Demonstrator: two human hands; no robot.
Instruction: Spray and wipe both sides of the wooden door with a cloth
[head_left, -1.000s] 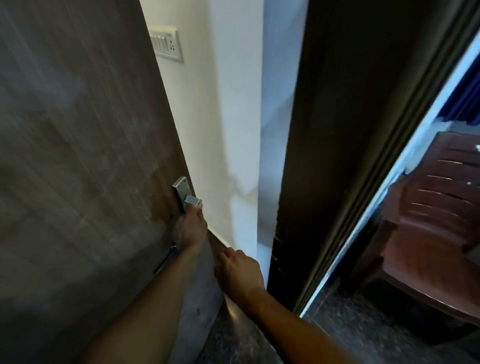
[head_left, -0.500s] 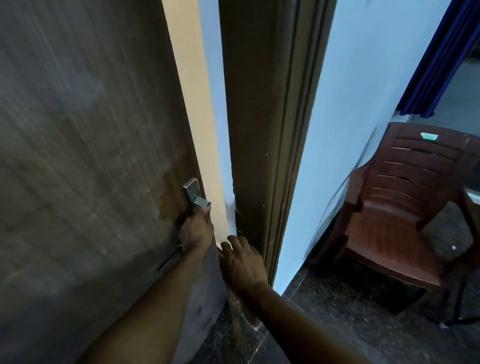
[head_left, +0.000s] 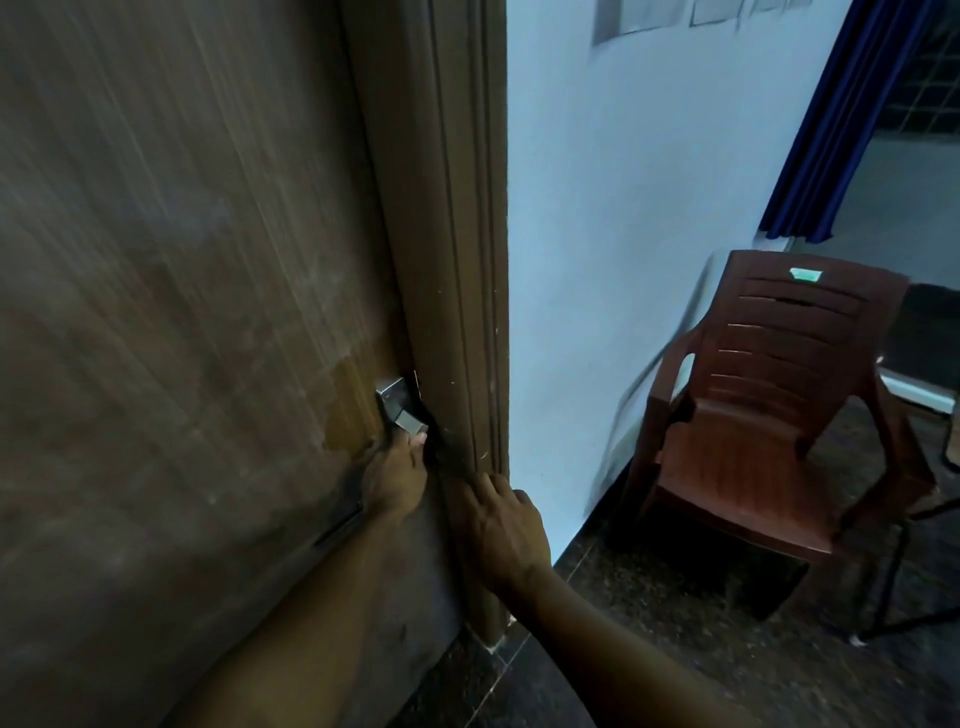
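Wooden door (head_left: 171, 312): fills the left half of the head view. It is brown with streaked grain, and its latch edge lies close against the door frame (head_left: 457, 234) with only a thin dark gap between them.
Door surface: a lighter, sharp-edged patch (head_left: 353, 410) sits just left of the handle. The panel around it looks duller and smeared.
Metal handle (head_left: 402, 410): a silver plate and lever at the door's right edge, about mid-height in the picture.
Left hand (head_left: 397, 480): grips the metal handle from below, with the thumb tip against the end of the lever. The other fingers curl in toward the door and are mostly hidden.
Right hand (head_left: 506, 530): lies with the back of the hand up and the fingers fairly straight and close together. The fingertips touch the lower door frame just right of the left hand, and the hand holds nothing.
Wall (head_left: 623, 260): pale and plain, to the right of the frame.
Chair (head_left: 763, 441): dark red plastic, standing near the wall, with a small green label (head_left: 804, 274) on its backrest.
Curtain (head_left: 841, 130): dark blue, hanging at the upper right.
Floor (head_left: 675, 665): dark speckled stone.
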